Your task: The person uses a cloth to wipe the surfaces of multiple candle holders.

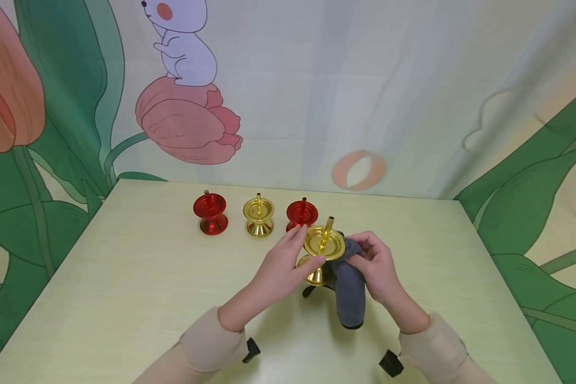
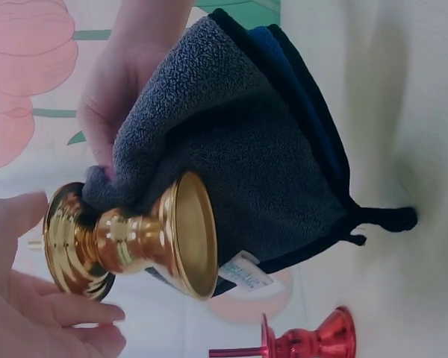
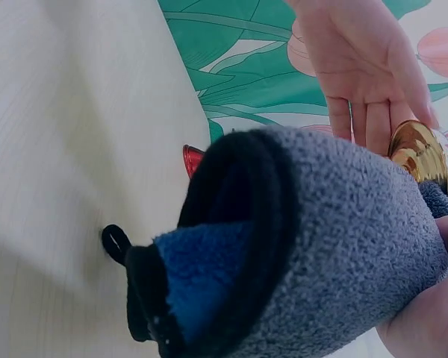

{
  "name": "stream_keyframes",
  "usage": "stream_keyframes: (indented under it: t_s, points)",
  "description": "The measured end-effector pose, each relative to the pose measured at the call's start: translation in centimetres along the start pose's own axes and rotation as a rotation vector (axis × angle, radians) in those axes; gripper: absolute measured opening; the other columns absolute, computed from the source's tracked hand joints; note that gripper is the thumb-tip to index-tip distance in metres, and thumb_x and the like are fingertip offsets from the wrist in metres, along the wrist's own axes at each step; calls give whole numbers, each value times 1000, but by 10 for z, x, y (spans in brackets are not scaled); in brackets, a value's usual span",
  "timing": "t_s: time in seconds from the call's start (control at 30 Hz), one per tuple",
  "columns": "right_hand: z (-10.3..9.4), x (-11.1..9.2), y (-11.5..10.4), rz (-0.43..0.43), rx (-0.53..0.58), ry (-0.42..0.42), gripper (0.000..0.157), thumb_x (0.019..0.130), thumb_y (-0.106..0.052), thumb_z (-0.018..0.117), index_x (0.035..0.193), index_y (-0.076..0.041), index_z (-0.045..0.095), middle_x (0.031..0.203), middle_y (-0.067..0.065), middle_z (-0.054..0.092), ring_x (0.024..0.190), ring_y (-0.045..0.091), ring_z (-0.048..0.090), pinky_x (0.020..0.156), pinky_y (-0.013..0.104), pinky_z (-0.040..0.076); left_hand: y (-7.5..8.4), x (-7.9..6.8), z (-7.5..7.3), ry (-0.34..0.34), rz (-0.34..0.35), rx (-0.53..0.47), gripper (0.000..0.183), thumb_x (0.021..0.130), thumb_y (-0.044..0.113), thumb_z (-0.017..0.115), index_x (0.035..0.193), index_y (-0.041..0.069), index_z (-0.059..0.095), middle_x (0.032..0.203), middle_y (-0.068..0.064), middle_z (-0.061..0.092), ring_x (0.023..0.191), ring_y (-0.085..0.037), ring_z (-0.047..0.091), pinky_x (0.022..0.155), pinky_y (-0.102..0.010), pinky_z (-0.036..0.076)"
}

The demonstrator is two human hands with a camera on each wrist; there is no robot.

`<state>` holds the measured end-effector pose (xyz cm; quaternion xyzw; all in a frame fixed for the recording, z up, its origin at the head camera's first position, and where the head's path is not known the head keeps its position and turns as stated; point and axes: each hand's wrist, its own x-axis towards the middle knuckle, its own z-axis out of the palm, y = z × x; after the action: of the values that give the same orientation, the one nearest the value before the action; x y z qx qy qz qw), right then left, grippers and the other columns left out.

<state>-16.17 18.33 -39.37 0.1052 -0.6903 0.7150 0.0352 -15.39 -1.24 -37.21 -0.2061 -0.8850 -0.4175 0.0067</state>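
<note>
My left hand [image 1: 280, 264] pinches a shiny gold candle holder [image 1: 324, 245] by its upper dish, thumb on one side and fingers on the other. The holder has a round dish, a thin upright tube in its middle and a flared foot; it is held above the table, somewhat tilted. With my right hand [image 1: 376, 269] I grip a grey cloth [image 1: 350, 296] that has a blue inner side, black edging and a small loop. In the left wrist view the cloth [image 2: 239, 149] lies against the holder's waist [image 2: 123, 239]. Right fingertips are partly hidden by cloth.
Behind my hands, a red candle holder [image 1: 210, 213], a gold one [image 1: 258, 217] and another red one [image 1: 302, 213] stand in a row on the pale table [image 1: 125, 298]. A printed curtain [image 1: 288, 106] hangs at the table's back edge.
</note>
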Motion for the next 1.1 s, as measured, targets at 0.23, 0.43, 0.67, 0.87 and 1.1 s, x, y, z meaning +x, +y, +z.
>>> stream_keyframes:
  t_s: [0.23, 0.43, 0.67, 0.87, 1.1]
  points:
    - [5, -1, 4, 2, -202, 54, 23, 76, 12, 55, 98, 8, 50, 84, -12, 57, 76, 5, 52, 64, 17, 47, -2, 8, 8, 42, -111, -31, 81, 72, 49, 65, 133, 3, 37, 139, -14, 35, 129, -29, 32, 98, -48, 35]
    - [4, -3, 6, -53, -239, 15, 25, 75, 14, 55, 98, 7, 52, 88, -12, 56, 79, 5, 53, 66, 17, 47, -12, 11, 9, 4, -128, -139, 72, 69, 44, 71, 127, 15, 39, 125, -1, 50, 114, -19, 49, 91, -40, 42]
    - [0, -4, 8, -88, -269, -30, 25, 75, 13, 56, 99, 6, 52, 90, -12, 56, 79, 5, 53, 65, 18, 46, -14, 15, -2, -137, -156, -114, 85, 71, 49, 67, 138, 12, 29, 146, -11, 21, 132, -29, 26, 101, -49, 31]
    - [-4, -5, 7, -120, -250, -83, 24, 77, 12, 56, 99, 8, 52, 89, -11, 56, 78, 4, 54, 65, 17, 48, -16, 21, -7, -176, -118, -64, 78, 66, 48, 71, 129, 12, 43, 140, -11, 34, 125, -28, 38, 96, -46, 37]
    - [-13, -2, 9, -83, -135, -175, 23, 77, 13, 53, 100, 8, 51, 89, -8, 60, 80, 5, 56, 68, 19, 49, -26, 23, -6, -237, -90, -172, 80, 63, 44, 75, 130, 16, 42, 135, -1, 43, 122, -19, 43, 97, -42, 38]
